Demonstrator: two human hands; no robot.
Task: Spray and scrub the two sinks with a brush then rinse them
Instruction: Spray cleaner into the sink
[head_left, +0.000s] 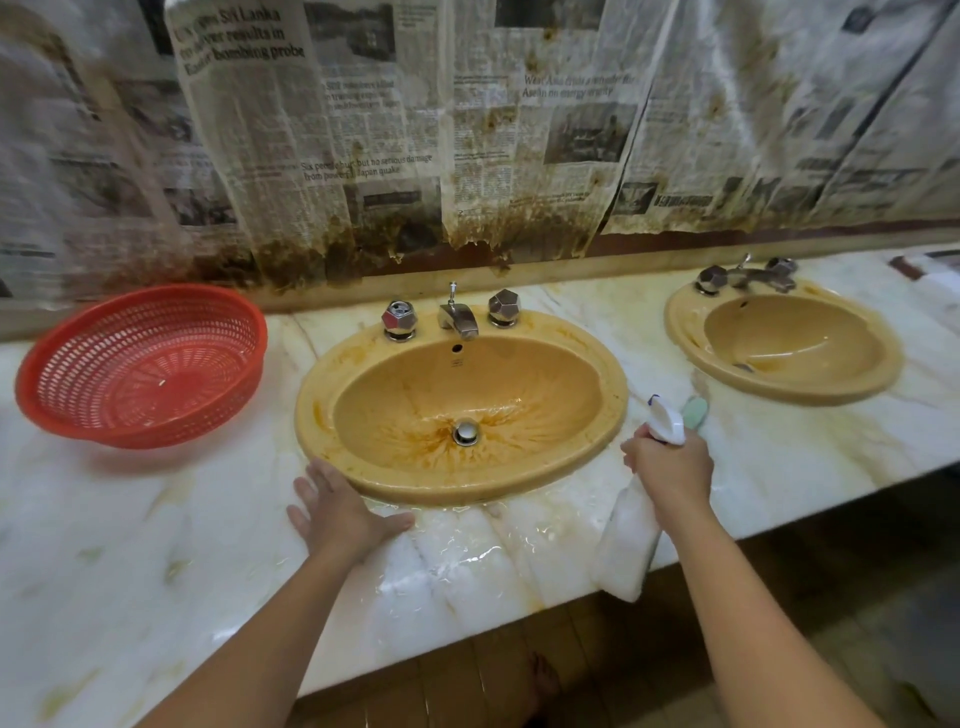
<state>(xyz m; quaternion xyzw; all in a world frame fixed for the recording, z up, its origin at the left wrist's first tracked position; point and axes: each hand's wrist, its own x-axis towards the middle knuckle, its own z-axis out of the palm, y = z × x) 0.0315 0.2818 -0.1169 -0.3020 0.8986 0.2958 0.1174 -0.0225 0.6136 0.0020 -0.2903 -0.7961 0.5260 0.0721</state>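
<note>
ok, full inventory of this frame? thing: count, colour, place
sinks: 2, yellow-orange; near one centre with brown stains, far one right
taps: 2 sets, chrome; one behind near sink, one behind far sink
basket: 1, red, tilted on counter at left
counter: 1, white marble, wet at front
spray bottle: 1, white, in right hand
green object: 1, pale green, counter between sinks; possibly the brush
newspaper: several stained sheets, on wall
foot: 1, on floor below counter
hands: left flat on counter by near sink; right grips spray bottle
</note>
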